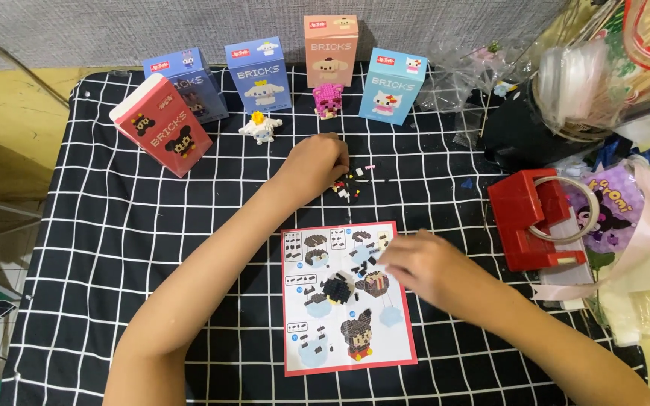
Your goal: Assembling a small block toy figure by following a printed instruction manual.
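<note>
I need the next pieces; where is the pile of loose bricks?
The loose bricks lie mid-cloth under the left hand, just above the instruction sheet.

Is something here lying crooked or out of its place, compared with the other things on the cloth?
Yes: the red box at the left leans tilted, while the other boxes stand upright in a row. Loose small bricks lie scattered by the left hand.

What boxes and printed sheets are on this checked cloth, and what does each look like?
Red box: far left, tilted, dark mouse-eared figures.
Dark blue box: behind the red one, upright.
Blue box: back row, white long-eared figure.
Peach box: back centre, tallest, tan dog figure.
Light blue box: back right, white cat figure.
Instruction sheet: red-bordered, flat, partly under the right hand.
</note>
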